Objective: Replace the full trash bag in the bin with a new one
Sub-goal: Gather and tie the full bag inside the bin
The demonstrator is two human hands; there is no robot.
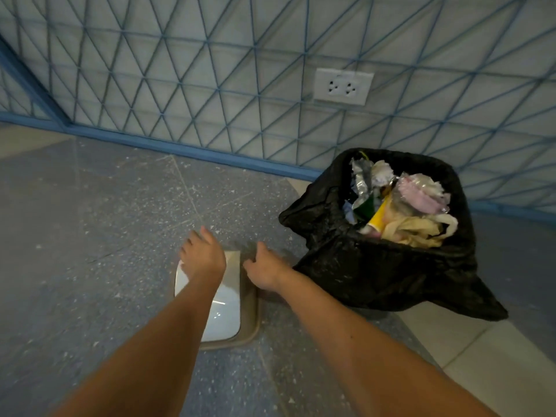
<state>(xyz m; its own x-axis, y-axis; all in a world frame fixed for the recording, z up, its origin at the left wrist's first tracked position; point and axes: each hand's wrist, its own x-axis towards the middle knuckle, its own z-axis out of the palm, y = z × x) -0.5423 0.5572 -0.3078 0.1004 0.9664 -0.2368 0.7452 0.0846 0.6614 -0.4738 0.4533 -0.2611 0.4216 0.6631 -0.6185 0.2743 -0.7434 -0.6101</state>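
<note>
Reaching down toward the flat bin lid with white centre panel and beige plastic rim [231, 308], lying on the grey speckled floor [90, 221]. Left hand [203, 255] over the far end of the lid, fingers straight and spread, holding nothing; whether touching the lid or just above it, cannot tell. Right hand [264, 270] at the right edge of the lid, fingers loosely bent and apart, also holding nothing. Grip of both hands therefore loose and without any object.

Judged as the step in hand: setting the lid aside, out of the way. To do this well, better to leave it flat and far enough from the bin, so as not to step on it and not to catch it with the bag later.

Black plastic trash bag [376, 266] standing to the right of the right hand, near the forearm but apart from the fingers, close to the blue-lined patterned wall [210, 70]. Mouth of the bag open, edges folded outward and hiding the bin completely. Filled to the top with mixed rubbish [403, 206]: foil wrappers, crumpled paper, something yellow. Not yet gathered or tied. New bag not visible anywhere. White double wall socket [343, 86] above the bag.
</note>
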